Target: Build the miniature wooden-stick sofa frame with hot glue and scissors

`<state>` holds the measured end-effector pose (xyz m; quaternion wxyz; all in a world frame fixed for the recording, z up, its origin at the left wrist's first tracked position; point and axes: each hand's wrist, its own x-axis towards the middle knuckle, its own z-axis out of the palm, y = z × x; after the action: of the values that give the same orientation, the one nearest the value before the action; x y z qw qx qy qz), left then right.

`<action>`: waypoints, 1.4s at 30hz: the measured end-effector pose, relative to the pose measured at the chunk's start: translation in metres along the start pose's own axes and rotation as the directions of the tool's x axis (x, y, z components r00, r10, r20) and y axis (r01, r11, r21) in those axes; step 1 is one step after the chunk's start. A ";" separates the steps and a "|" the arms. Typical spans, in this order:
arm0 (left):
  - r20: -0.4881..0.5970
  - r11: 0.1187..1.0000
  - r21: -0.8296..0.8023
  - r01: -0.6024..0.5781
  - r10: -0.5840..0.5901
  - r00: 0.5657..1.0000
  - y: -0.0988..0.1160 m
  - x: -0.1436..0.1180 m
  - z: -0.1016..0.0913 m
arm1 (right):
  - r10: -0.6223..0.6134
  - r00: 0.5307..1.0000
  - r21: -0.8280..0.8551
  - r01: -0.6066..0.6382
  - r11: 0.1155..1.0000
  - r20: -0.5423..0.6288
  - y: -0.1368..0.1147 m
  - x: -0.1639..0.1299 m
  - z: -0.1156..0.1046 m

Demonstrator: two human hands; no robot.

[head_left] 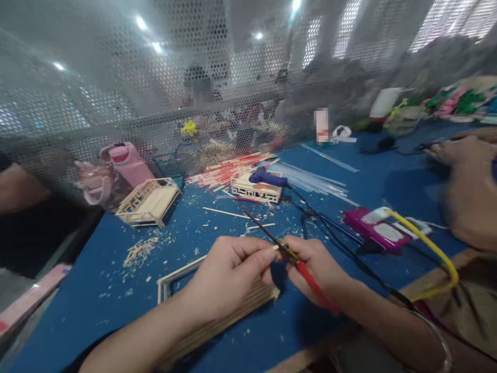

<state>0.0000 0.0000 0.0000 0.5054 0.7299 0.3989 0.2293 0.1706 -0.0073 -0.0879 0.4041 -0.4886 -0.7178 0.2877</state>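
Lower centre: fingers of the left hand pinch a pale stick; the right hand clasps a red-handled tool.

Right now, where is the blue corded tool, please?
In the head view, the blue corded tool lies near the centre, slightly right, over the small wooden model, with clear strips to its right.

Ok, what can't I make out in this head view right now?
All in the head view:
- Wooden frame: partly hidden beneath the left hand and forearm.
- Small pale piece: mostly covered by the left fingertips.
- Red-handled tool: grip partly covered by the right hand.
- Co-worker's arm: blurred, cut off by the right edge.
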 end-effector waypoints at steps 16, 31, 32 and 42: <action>-0.124 0.824 0.549 0.141 -0.086 0.988 -0.031 -0.012 -0.042 | 0.473 0.872 -0.869 -0.134 0.477 0.125 -0.002 0.043 -0.035; -0.256 0.898 0.436 0.061 0.059 0.965 -0.047 -0.026 -0.036 | -0.321 0.827 -0.358 0.505 0.785 0.462 -0.023 0.043 -0.002; -0.347 0.888 0.451 0.094 0.077 0.935 -0.048 -0.036 -0.042 | -0.326 0.840 -0.374 0.497 0.783 0.433 -0.019 0.042 -0.002; -0.655 0.850 -0.252 0.463 -0.502 0.564 -0.093 -0.135 -0.044 | -0.358 0.846 -0.342 0.497 0.797 0.395 0.014 0.034 -0.002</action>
<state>-0.1430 -0.0698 -0.0596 0.3771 0.4367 0.7374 0.3513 0.1723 0.0294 -0.0883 0.2227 -0.3369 -0.9100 0.0941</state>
